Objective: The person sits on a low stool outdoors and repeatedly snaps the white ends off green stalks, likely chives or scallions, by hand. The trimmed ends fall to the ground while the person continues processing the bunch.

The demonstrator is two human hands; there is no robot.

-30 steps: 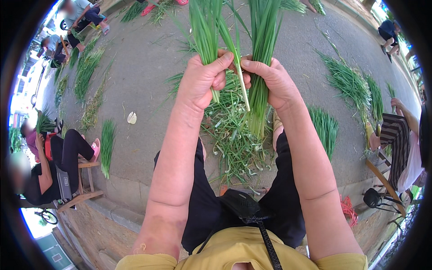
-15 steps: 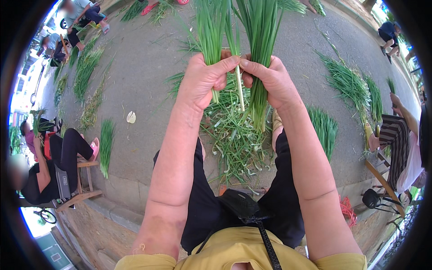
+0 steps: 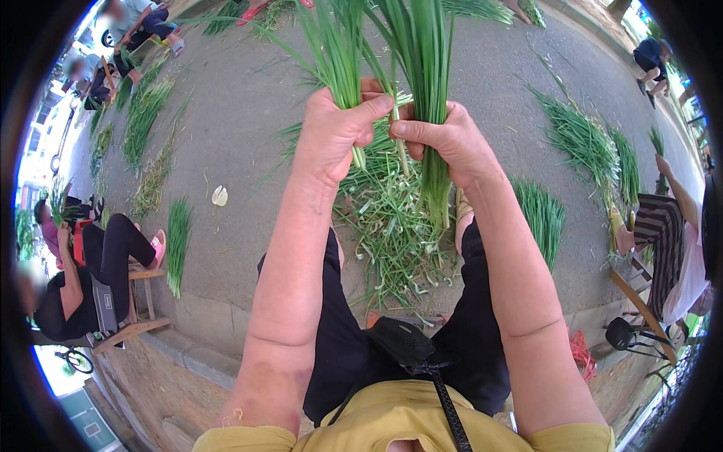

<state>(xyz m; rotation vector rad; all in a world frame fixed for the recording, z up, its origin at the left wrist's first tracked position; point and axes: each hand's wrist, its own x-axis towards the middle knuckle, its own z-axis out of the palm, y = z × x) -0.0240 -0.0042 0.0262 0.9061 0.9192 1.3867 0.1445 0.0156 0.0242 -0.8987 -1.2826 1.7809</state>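
1. two green bunches (image 3: 339, 60): left hand (image 3: 339, 132) clasps one, right hand (image 3: 456, 139) the other.
2. one pale stalk (image 3: 404, 154) (at the fingertips) between them.
3. one trimmings heap (image 3: 399, 233) below both grips.

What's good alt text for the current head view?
Left hand holds one bunch of long green stalks, right hand another bunch, with a single pale stalk between them, above a heap of green trimmings on grey pavement. Other people sit at both sides, with more green stalks lying around.
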